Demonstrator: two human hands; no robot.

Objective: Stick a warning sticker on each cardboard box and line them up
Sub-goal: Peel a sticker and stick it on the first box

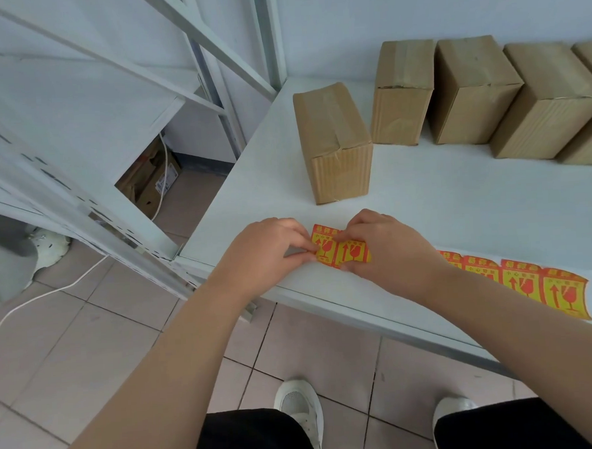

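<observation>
Here, at a white table (458, 209), a person's left hand (265, 253) and right hand (388, 250) both pinch the left end of a warning sticker strip (524, 281), fingers curled onto its yellow-and-red labels. The strip lies flat near the table's front edge, long axis running L to R; its middle is hidden under the right wrist. One cardboard box (335, 143) stands just behind the hands, long axis pointing away from the person, short end toward the camera. A row of boxes (469, 91) stands side by side at the back, the rightmost cut off by the frame. Label print too small to read; fingertips mostly hidden.
</observation>
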